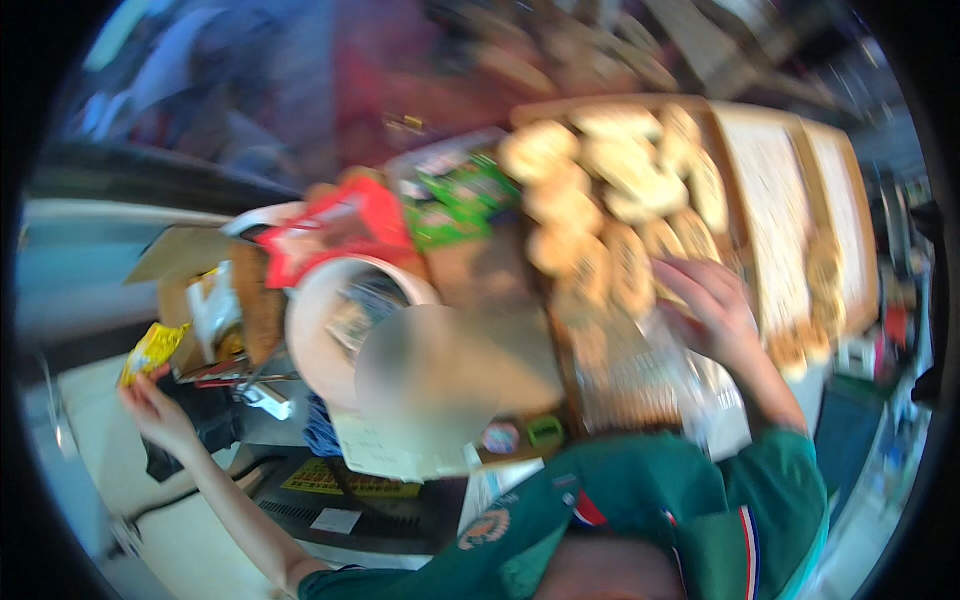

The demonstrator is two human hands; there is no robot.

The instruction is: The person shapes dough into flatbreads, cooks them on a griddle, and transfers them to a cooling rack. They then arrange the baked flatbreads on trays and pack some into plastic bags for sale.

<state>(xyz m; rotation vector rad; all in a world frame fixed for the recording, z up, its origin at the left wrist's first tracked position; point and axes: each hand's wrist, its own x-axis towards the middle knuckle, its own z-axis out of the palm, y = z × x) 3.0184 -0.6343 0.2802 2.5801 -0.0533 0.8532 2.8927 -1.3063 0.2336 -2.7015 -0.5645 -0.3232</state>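
My left hand [160, 410] pinches a small yellow packet [152, 350] at the far left. My right hand [708, 310] curls over oval breads [630, 270] piled in a wooden tray [545, 110]; blur hides whether it grips one. Just below that hand lies a clear plastic bag or packaging [630, 385]. A white tub [315, 340] with something inside stands at centre left, with a hazy blurred patch over its right part. Behind it are a red package [330, 225] and green packets [455, 200].
Paper-lined trays [760, 220] sit at the right, some breads along one. An open cardboard box [180, 310] with packages is at the left. A black machine [360, 520] with a yellow label lies below the tub. Blurred clutter fills the back.
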